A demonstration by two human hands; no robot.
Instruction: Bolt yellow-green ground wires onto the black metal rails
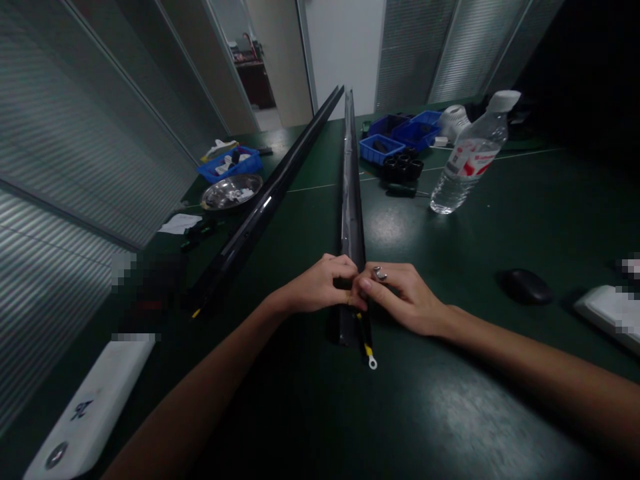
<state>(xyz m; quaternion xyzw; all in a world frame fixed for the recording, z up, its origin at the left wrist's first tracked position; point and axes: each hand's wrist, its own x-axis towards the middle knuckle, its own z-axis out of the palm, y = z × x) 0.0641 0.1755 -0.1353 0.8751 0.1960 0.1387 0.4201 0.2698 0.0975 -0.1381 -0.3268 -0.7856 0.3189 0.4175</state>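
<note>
Black long rail (pixel 351 200), left hand (pixel 320 287) and right hand (pixel 400 297) both pinched on its near end, forearms converging

Probably an assembly workshop: green workbench (pixel 500 220), blue parts bins (pixel 395 137).

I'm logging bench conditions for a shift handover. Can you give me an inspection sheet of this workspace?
Surface: dark green table, glossy, marked with thin pale lines.
Job's things: long black rail lying lengthwise; a second black rail beside it, apart.
Clutter: water bottle, blue bins, metal dish, black mouse, white device.
Hands: left hand and right hand both pinch the near end of the long black rail.
Cables: yellow-sleeved wire with ring terminal sticks out of the rail end.
Surroundings: ribbed glass partitions, open doorway.
</note>
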